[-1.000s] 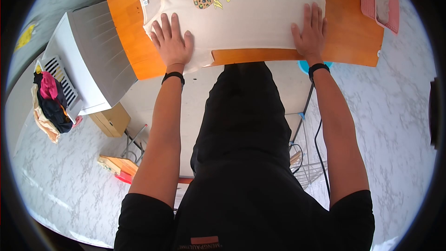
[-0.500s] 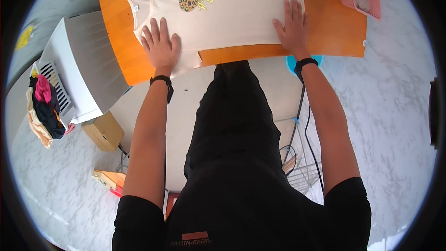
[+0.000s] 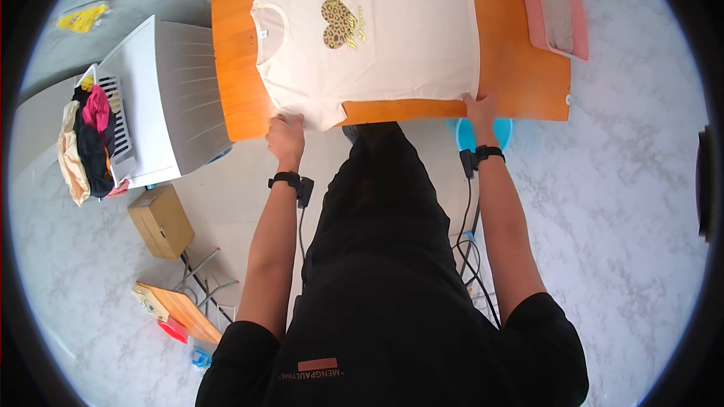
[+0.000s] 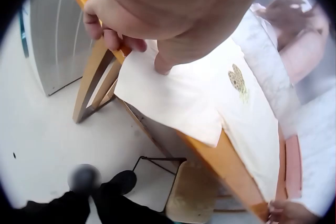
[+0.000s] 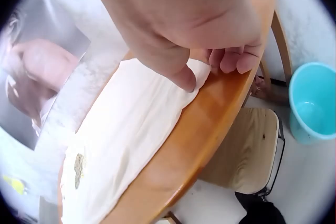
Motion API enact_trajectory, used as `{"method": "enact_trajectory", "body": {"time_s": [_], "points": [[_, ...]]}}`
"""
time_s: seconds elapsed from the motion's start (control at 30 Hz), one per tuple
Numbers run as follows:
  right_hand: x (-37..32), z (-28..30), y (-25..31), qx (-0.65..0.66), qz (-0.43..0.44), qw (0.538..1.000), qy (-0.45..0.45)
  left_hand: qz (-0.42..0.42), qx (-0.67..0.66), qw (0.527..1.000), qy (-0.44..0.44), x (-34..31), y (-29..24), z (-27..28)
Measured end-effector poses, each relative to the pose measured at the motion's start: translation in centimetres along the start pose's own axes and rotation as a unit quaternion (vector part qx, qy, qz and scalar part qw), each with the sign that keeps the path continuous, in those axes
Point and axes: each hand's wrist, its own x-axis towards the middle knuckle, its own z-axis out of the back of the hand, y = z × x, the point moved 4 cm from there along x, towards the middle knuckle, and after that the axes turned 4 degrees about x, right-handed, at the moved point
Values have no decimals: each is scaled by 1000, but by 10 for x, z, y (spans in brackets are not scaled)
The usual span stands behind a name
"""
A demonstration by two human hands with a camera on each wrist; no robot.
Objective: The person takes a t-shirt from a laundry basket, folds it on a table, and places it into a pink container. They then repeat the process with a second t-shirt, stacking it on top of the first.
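Observation:
A cream T-shirt (image 3: 422,38) with a leopard-print heart lies spread on the orange tabletop (image 3: 520,83), its neckline toward the left. My left hand (image 3: 286,139) has curled fingers and grips the near sleeve by its shoulder-side edge; the left wrist view shows the thumb (image 4: 164,65) on the cloth. At the hem's near corner, my right hand (image 3: 481,117) pinches the fabric, thumb (image 5: 185,79) on top and fingers (image 5: 228,61) bent beside it. The fingertips under the cloth are partly hidden.
A pink basket (image 3: 534,11) stands at the table's far right. Left of the table are a white cabinet (image 3: 143,105), a basket of clothes (image 3: 94,139) and a cardboard box (image 3: 162,222). Below the right side sits a blue bucket (image 5: 312,100), near a wooden stool (image 5: 244,153).
Both hands have drawn back from lying flat on the shirt to its near edge, and their fingers have curled onto the sleeve and hem corner. The head view has shifted.

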Motion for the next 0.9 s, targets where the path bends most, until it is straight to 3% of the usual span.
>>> {"method": "enact_trajectory", "body": {"time_s": [0.03, 0.07, 0.1, 0.2, 0.27, 0.33, 0.4, 0.43, 0.5, 0.63, 0.7, 0.9], "points": [[10, -13, -21, 38, -31, 998, 47, -33, -12, 998, 47, 8, 5, -7], [14, -24, -33, 76, -64, 990, 95, -58, -15, 998, 30, 4, 1, 0], [16, -28, -33, 80, -59, 991, 92, -61, -18, 998, 25, 6, 5, -2], [10, -17, -26, 130, -54, 988, 57, -10, -234, 972, 21, 4, 22, -14], [-8, -11, -9, 330, -133, 929, 104, -9, -280, 959, 50, 2, 31, -25], [-21, -3, 6, 349, -133, 923, 97, -4, -324, 943, 79, -1, 39, -34], [-31, 5, 18, 365, -136, 916, 90, -35, -453, 880, 138, -10, 36, -37], [-34, 11, 25, 382, -121, 911, 97, -32, -451, 881, 141, -18, 35, -34], [-36, 21, 32, 397, -109, 905, 102, -15, -572, 798, 187, -35, 22, -15], [-22, 27, 27, 417, -76, 894, 147, -13, -575, 790, 214, -51, 5, 29], [-11, 28, 27, 411, -78, 891, 175, -50, -537, 781, 314, -32, 18, 31], [41, 55, 86, 394, -104, 891, 200, 1, -514, 802, 305, 18, -18, 91]]}}
